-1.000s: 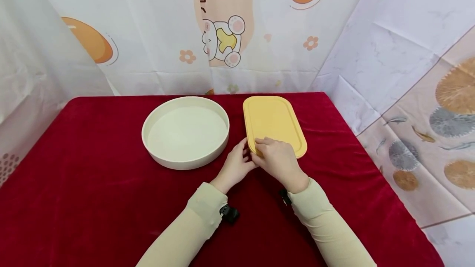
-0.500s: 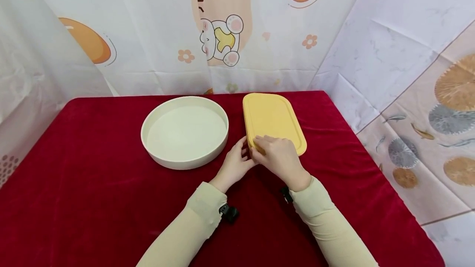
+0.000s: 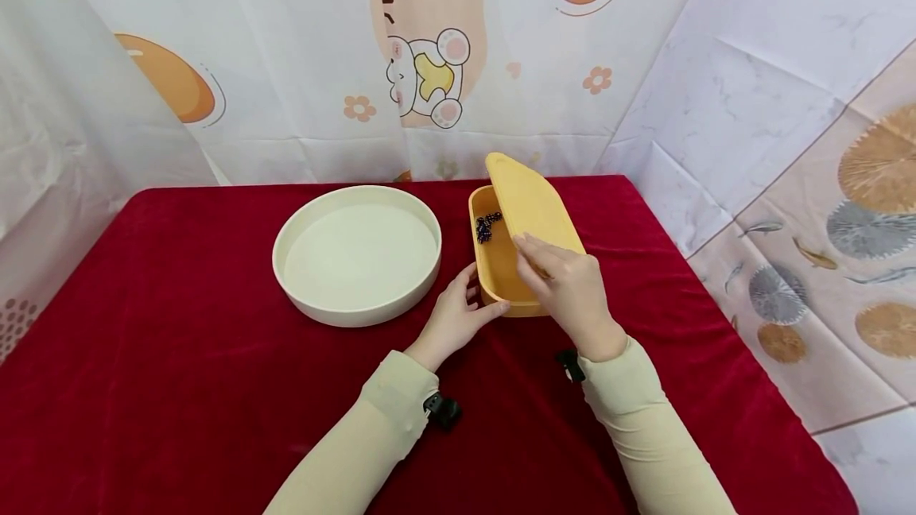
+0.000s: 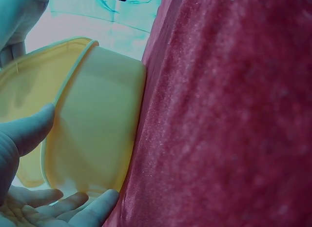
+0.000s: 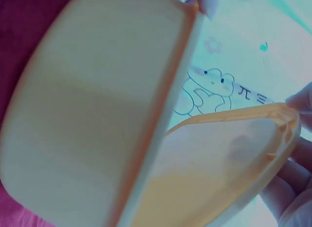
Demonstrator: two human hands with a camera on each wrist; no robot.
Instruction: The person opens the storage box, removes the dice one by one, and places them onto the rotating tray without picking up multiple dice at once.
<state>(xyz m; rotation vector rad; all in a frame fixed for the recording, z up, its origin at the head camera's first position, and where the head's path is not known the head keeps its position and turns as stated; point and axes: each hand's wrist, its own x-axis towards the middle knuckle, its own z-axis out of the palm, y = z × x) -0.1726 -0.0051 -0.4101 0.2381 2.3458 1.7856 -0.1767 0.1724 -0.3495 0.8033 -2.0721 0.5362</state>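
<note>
"What lies on the red cloth (image 3: 215, 396)?"
"A round white dish (image 3: 351, 261), and just to its right the yellow box (image 3: 528, 311), upright."
"And the lid (image 3: 542, 209)?"
"Tilted, its left side raised off the box."
"The hands?"
"The left hand (image 3: 458, 315) holds the box's near-left corner between thumb and fingers; the right hand (image 3: 574, 288) pinches the lid's near end."
"Anything inside?"
"Small dark pieces (image 3: 483, 230) (too small to count) by the left wall."
</note>
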